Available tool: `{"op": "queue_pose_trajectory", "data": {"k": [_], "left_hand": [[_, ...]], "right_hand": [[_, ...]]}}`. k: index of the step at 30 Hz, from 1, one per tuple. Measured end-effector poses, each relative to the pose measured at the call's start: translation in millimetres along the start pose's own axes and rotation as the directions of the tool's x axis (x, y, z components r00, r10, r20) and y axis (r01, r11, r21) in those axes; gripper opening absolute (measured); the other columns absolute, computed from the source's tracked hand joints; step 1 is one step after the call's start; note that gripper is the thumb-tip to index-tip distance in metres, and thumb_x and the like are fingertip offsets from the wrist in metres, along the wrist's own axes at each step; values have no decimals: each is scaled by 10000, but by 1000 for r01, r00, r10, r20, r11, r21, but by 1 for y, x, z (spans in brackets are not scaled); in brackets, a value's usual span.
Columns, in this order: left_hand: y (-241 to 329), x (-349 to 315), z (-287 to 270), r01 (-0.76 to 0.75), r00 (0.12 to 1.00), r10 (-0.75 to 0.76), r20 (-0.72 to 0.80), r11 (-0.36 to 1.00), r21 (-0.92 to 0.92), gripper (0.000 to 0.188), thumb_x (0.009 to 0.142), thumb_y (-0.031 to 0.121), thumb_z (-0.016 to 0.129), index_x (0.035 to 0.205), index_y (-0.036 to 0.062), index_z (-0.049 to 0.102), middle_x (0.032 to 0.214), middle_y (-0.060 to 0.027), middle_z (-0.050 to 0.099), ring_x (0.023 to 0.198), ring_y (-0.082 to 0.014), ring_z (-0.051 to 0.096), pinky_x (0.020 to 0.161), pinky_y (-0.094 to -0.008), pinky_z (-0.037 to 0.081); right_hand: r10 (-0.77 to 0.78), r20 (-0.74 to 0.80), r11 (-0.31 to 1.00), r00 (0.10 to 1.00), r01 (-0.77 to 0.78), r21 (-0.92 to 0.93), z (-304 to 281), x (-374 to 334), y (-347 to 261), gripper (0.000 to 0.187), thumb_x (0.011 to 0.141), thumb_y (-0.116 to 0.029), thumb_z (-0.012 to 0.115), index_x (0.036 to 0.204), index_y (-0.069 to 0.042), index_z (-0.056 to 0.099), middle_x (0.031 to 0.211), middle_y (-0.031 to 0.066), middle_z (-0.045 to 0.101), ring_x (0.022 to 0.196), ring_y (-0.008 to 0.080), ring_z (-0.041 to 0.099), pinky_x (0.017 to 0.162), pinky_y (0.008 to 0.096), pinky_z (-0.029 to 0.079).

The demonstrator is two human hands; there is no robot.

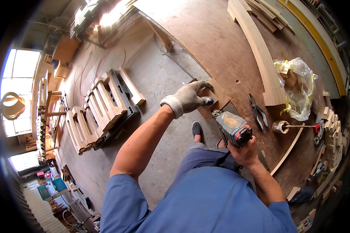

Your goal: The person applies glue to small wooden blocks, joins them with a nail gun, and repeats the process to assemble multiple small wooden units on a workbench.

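My left hand (187, 98), in a pale work glove with a blue-tipped thumb, is closed over a small wooden block (208, 94) at the workbench's edge. The fingers hide part of the block, and more wood (221, 95) lies against it. A grey and black corded power tool (233, 125) is gripped in my bare right hand (244, 152). Its metal front end points at the wood near my left thumb, but I cannot tell whether it touches. Just right of the tool, pliers (256, 111) with grey handles lie on the bench.
On the brown workbench (214, 35) lie a long curved board (256, 50), a crumpled clear plastic bag (301, 85) with wood in it, and a glue-crusted pot (280, 126) with a stick. Small blocks (334, 128) line the right. Slatted wooden pieces (101, 105) stand on the floor at left.
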State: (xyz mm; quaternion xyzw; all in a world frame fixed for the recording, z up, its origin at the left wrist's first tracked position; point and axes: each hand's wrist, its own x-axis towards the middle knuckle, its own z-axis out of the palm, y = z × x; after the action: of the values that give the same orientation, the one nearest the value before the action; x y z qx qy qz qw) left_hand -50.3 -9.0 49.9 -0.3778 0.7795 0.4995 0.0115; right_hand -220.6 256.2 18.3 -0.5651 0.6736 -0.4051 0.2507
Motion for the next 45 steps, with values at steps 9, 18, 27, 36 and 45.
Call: {"op": "queue_pose_trajectory", "data": {"k": [9, 18, 27, 36, 45], "left_hand": [[-2, 2, -1, 13, 1000, -13, 8, 1000, -4, 413, 904, 199, 795, 1290, 97, 690, 1298, -120, 699, 1252, -252, 638, 1133, -387, 467], [-3, 2, -1, 5, 1000, -5, 6, 1000, 2, 412, 917, 186, 787, 1305, 94, 683, 1307, -123, 699, 1258, -262, 641, 1139, -388, 471], [-2, 1, -1, 15, 1000, -15, 2, 1000, -11, 417, 911, 207, 792, 1300, 105, 686, 1270, -124, 710, 1225, -251, 648, 1112, -377, 477], [-4, 2, -1, 6, 1000, -6, 12, 999, -45, 447, 900, 195, 800, 1315, 81, 680, 1354, -132, 682, 1279, -240, 622, 1125, -367, 468], [2, 2, -2, 25, 999, -24, 26, 999, -45, 485, 901, 185, 807, 1348, 67, 664, 1451, -157, 634, 1313, -246, 613, 1131, -367, 481]], "right_hand": [[-81, -38, 993, 996, 77, -95, -2, 3, -6, 219, 760, -186, 800, 898, -81, 666, 803, 141, 701, 708, 428, 675, 671, 485, 537], [-65, -33, 998, 997, 64, -16, -4, 11, -14, 223, 761, -166, 795, 902, -58, 660, 797, 155, 699, 717, 436, 688, 672, 480, 563], [-28, -13, 999, 1000, 28, -32, -6, 8, -13, 244, 758, -190, 816, 913, -67, 673, 817, 145, 710, 723, 430, 691, 682, 495, 556], [-43, -65, 996, 997, 38, -76, -14, 11, -8, 231, 771, -148, 781, 952, -35, 694, 853, 177, 727, 784, 430, 720, 699, 469, 584], [-84, 26, 975, 996, 87, -205, -17, 14, 1, 124, 807, -137, 722, 834, -46, 642, 637, 109, 672, 622, 379, 705, 637, 453, 573]]}}
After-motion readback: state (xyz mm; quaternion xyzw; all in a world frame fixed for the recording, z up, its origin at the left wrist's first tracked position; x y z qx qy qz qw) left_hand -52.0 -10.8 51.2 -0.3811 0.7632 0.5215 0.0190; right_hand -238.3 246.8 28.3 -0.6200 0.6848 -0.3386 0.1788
